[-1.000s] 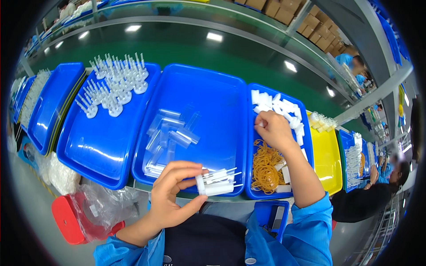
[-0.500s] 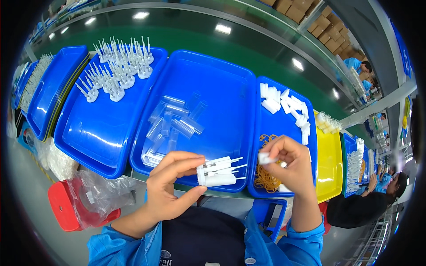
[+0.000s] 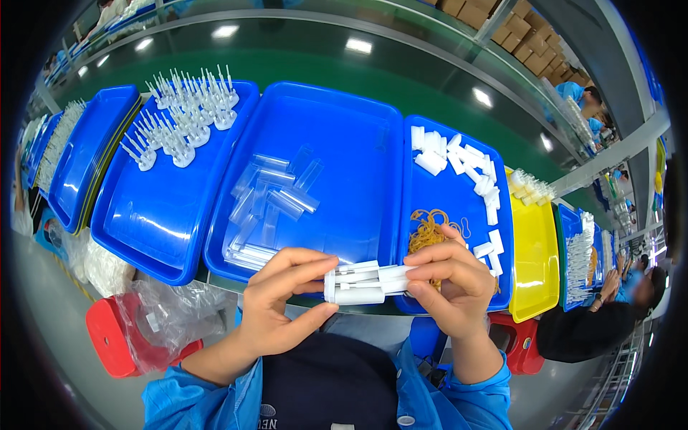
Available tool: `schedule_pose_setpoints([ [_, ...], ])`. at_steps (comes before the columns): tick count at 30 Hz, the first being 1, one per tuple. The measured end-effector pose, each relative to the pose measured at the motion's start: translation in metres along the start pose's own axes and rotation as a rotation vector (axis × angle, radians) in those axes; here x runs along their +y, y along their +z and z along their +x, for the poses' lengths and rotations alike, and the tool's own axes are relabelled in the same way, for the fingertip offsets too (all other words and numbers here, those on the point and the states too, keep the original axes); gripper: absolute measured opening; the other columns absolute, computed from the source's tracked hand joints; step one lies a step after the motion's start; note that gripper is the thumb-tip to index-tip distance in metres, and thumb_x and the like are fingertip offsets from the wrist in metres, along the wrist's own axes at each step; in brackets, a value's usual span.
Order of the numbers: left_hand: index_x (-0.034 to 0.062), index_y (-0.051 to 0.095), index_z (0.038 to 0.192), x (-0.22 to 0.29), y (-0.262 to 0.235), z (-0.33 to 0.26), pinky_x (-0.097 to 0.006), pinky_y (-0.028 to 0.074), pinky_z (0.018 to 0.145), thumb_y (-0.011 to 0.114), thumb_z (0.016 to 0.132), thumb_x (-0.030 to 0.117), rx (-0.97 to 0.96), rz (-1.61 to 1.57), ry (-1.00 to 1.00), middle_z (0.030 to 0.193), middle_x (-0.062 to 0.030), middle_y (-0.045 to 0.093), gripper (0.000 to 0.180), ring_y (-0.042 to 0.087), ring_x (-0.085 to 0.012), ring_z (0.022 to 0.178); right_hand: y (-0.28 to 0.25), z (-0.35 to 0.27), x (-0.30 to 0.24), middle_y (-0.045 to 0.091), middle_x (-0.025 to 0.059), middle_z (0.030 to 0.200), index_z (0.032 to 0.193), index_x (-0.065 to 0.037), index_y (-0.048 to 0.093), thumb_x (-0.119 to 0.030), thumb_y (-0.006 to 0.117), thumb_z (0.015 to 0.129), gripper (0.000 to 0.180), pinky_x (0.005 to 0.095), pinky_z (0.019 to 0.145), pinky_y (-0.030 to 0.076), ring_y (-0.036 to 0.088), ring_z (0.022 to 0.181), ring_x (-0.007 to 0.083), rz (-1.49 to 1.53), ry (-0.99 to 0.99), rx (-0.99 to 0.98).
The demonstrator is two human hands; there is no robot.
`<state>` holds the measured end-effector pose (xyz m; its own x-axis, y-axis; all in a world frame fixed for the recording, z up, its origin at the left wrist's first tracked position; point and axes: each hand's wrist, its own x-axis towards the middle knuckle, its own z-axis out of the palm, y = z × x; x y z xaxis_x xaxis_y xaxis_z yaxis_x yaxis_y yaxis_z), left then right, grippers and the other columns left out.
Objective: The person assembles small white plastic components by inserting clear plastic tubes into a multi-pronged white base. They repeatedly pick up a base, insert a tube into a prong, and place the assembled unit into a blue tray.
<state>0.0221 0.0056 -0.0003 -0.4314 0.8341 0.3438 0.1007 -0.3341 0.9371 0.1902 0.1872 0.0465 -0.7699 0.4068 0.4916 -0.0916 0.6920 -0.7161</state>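
My left hand [image 3: 283,304] pinches the round white base of a pronged plastic part [image 3: 358,275], which lies sideways with its prongs toward the right. White sleeves sit around some of its prongs. In my right hand [image 3: 448,283], a white plastic sleeve [image 3: 394,278] is gripped between thumb and fingers, its left end at the prong tips. How far it is slid on cannot be told. Below both hands, the front rim of the middle blue tray is partly covered. Tan rubber bands [image 3: 428,229] lie just beyond my right hand.
Clear tubes [image 3: 276,190] lie in the middle blue tray [image 3: 344,143]. White sleeves [image 3: 469,165] fill part of the right blue tray. Upright pronged parts [image 3: 183,115] stand in the left one. A yellow tray [image 3: 534,265] is at the right; red stools [image 3: 111,333] stand below.
My right hand has moved left from above the rubber bands, bringing the white sleeve to the prongs of the part. My left hand still holds the base, nearly in place.
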Motion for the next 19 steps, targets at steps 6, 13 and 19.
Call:
schedule_pose_setpoints([
  [6,-0.0118,0.056,0.125,-0.002,-0.001,-0.001,-0.036,0.056,0.094,0.069,0.078,-0.010,0.001,-0.055,-0.018,0.121,-0.0212,0.052,0.049,0.059,-0.0267,0.112,0.006,-0.002,0.003,0.072,0.0076,0.094,0.086,-0.008,0.074,0.001,0.079,0.069,0.020,0.0530,0.115,0.022,0.068,0.088,0.0171,0.139,0.076,0.018],
  [13,-0.0048,0.061,0.124,-0.006,0.001,-0.005,-0.034,0.060,0.088,0.076,0.076,-0.005,0.012,0.045,0.002,0.118,-0.0172,0.058,0.050,0.063,-0.0252,0.107,0.017,-0.010,-0.003,0.072,0.0082,0.095,0.090,-0.006,0.075,-0.001,0.080,0.070,0.021,0.0532,0.118,0.013,0.068,0.092,0.0170,0.163,0.192,0.005],
  [19,-0.0043,0.061,0.124,-0.005,0.003,-0.001,-0.033,0.060,0.086,0.076,0.077,-0.004,-0.030,0.099,0.065,0.118,-0.0175,0.058,0.049,0.064,-0.0261,0.105,0.024,-0.005,-0.007,0.073,0.0070,0.095,0.090,-0.008,0.075,-0.004,0.080,0.072,0.019,0.0517,0.119,0.011,0.069,0.090,0.0164,0.068,0.031,-0.037],
])
